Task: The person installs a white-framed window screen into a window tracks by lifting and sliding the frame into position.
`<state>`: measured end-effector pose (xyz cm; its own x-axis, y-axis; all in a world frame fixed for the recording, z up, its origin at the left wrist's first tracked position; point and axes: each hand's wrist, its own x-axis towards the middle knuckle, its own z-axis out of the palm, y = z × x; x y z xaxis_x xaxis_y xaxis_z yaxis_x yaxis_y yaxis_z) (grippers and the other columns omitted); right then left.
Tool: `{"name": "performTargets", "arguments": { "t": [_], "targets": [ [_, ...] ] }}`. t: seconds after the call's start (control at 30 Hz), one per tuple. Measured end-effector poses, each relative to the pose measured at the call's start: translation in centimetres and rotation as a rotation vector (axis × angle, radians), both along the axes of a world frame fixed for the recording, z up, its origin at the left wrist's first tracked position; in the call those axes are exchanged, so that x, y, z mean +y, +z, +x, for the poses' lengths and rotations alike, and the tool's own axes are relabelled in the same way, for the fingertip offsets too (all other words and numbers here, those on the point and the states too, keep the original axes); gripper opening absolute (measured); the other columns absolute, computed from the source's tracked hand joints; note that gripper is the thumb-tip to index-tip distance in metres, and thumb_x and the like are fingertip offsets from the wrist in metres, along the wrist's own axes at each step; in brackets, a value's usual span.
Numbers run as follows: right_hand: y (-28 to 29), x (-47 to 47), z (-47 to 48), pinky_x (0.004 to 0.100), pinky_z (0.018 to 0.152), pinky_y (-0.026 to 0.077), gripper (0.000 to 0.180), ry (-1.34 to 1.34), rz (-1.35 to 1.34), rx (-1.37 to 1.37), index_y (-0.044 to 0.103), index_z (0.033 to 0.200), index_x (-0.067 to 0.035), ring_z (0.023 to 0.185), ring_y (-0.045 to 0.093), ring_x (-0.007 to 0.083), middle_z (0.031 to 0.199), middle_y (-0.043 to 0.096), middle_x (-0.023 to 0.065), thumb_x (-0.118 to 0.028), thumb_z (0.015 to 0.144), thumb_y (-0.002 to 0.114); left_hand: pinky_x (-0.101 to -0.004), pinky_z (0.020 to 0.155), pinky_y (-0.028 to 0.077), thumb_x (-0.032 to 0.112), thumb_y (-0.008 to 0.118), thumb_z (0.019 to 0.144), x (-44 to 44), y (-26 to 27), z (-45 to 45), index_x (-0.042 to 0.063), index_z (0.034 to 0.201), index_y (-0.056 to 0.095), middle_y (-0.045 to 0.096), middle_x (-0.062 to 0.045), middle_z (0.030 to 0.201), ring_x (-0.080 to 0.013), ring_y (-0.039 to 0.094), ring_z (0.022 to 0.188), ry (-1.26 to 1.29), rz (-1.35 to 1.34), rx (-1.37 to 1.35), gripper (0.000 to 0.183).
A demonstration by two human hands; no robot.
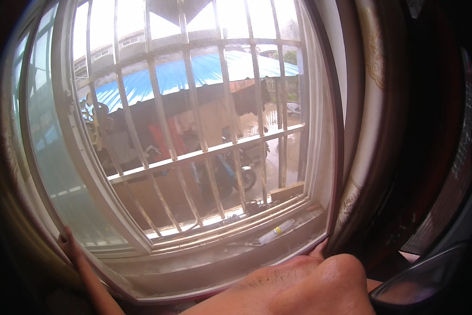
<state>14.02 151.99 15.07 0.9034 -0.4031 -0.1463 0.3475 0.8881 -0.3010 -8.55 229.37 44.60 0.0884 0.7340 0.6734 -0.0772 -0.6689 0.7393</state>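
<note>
At the lower left, my left hand has its fingers curled at the left edge of a thin dark-rimmed frame around the window opening. My right hand is at the lower right corner of this frame, mostly hidden, so its grip cannot be told. Beyond the frame are a sliding window sash with a glass pane at the left and metal window bars across the opening. A small clear bottle with a yellow label lies on the window sill.
Patterned curtains or padded trim stand at the right side. A wooden strip and dark clutter lie by the bars. Outside are a blue roof and a parked motorcycle. Dark eyeglasses intrude at the lower right.
</note>
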Motion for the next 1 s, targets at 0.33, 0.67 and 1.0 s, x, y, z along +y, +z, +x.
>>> {"name": "performTargets", "arguments": {
  "t": [0.33,0.67,1.0],
  "targets": [
    [0.0,0.5,0.5,0.0403,0.098,0.033,0.068,0.011,-0.006,0.005,0.037,0.13,-0.008,0.117,0.04,0.0288,0.132,0.038,0.0118,-0.057,0.085,0.028,-0.0296,0.065,0.044,0.045,0.062,0.078,-1.1,1.2,1.5,-0.008,0.087,0.056,0.058,-0.01,0.078,-0.0169,0.051,0.069,0.08,0.007,0.006,0.054],
    [-0.2,0.7,1.5,0.04,0.097,0.034,0.067,0.007,-0.006,-0.002,0.037,0.13,-0.008,0.117,0.04,0.0287,0.132,0.039,0.012,-0.057,0.085,0.028,-0.0303,0.067,0.044,0.045,0.061,0.078,-1.3,0.9,2.3,-0.007,0.09,0.057,0.059,-0.013,0.083,-0.019,0.053,0.072,0.052,-0.006,-0.012,0.054],
    [0.0,1.2,1.9,0.0398,0.097,0.034,0.067,0.02,-0.011,-0.014,0.038,0.129,-0.007,0.116,0.041,0.0286,0.132,0.039,0.0123,-0.057,0.085,0.029,-0.0311,0.068,0.044,0.045,0.061,0.078,-1.7,1.2,2.1,-0.008,0.091,0.056,0.059,-0.013,0.081,-0.0202,0.053,0.071,0.086,-0.01,0.02,0.055]
  ]
}}
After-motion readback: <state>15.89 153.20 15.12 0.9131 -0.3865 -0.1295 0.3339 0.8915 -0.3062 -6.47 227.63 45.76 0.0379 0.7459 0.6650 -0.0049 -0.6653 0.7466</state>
